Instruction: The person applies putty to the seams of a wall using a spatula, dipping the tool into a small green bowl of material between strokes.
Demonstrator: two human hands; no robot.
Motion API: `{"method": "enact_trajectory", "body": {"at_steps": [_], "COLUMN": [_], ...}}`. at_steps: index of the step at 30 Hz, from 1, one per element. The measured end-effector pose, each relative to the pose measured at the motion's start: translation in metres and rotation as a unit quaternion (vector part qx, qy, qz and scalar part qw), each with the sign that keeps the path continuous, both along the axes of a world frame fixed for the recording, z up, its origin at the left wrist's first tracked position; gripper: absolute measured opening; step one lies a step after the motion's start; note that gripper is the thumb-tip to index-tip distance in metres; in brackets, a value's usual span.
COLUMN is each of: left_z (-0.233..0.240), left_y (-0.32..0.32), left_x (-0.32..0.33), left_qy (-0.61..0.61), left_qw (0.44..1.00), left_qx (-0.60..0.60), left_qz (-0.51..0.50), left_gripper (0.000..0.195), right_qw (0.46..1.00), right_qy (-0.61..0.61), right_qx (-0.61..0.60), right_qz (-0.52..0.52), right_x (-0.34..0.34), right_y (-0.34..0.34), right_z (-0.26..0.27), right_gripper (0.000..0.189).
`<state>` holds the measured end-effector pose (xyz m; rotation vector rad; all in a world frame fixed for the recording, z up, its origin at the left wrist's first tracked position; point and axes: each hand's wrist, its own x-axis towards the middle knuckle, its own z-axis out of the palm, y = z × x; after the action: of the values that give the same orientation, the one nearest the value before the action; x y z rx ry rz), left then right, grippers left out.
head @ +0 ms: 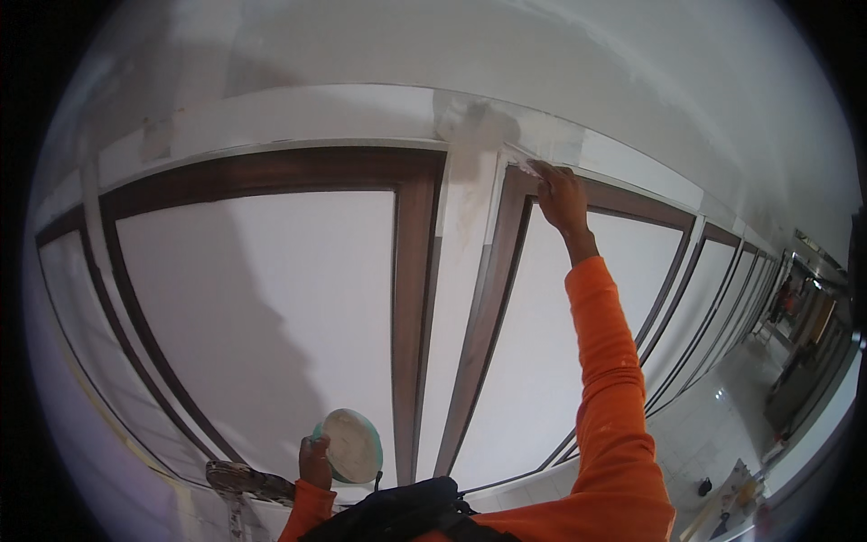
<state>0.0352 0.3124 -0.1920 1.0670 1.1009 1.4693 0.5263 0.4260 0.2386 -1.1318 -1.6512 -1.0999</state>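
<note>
My left hand (315, 462) grips the rim of a green bowl (376, 447) filled with beige filler paste (351, 444), low in front of the wall panels. Raised to the upper part of the wall, my right hand (562, 196) pinches a small pale applicator (525, 167), mostly hidden by the fingers. Its tip meets the white edge trim above the corner of a brown wooden frame (609, 196). Left of that hand, a white upright strip (464, 203) bears beige smears. Another brown frame (414, 257) borders a white panel (305, 291) beyond the strip.
A paint-spattered bar (247, 480) juts in beside my left forearm. More framed panels (687, 318) recede to the right above a light tiled floor (711, 393). A splattered board (721, 501) and a small dark object (705, 486) lie at lower right.
</note>
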Motion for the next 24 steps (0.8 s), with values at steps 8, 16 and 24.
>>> {"method": "enact_trajectory", "body": {"at_steps": [8, 16, 24], "left_z": [0.014, 0.006, 0.004], "left_y": [-0.008, -0.006, -0.008], "left_x": [0.002, -0.001, -0.002], "left_qy": [0.002, 0.006, 0.026], "left_qw": [1.0, 1.0, 0.999], "left_qx": [-0.011, -0.005, -0.017], "left_qz": [0.002, 0.012, 0.02], "left_gripper": [0.038, 0.039, 0.037], "right_qw": [0.981, 0.984, 0.928], "right_qy": [-0.033, -0.106, -0.314], "right_qx": [-0.134, -0.024, -0.019], "right_qz": [-0.137, -0.14, -0.198], "right_x": [-0.001, 0.014, 0.004], "right_y": [-0.012, -0.004, -0.004], "right_z": [-0.019, 0.036, 0.083], "right_gripper": [0.032, 0.032, 0.036]}}
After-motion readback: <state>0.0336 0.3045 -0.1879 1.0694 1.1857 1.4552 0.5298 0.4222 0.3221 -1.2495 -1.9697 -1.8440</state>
